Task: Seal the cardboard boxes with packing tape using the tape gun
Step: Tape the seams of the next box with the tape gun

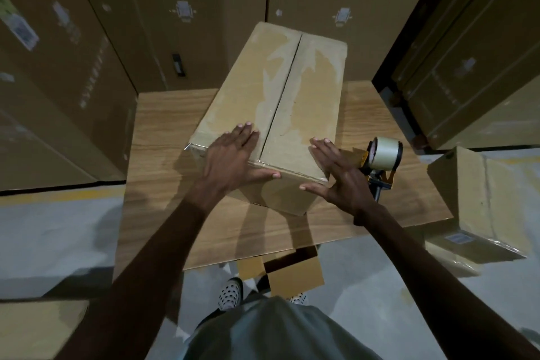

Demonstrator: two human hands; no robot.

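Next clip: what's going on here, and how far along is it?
A person is at a wooden table with a cardboard box lying on it. The left hand lies flat on the box's near left flap, thumb over the front edge; the right hand is spread at the near right corner. The top flaps are closed, but the centre seam looks untaped, with only old tape marks. The tape gun sits on the table just right of the box, in neither hand.

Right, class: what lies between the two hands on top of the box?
In the head view, between the left hand and the right hand lies bare box top, crossed by the untaped centre seam where the flaps meet.
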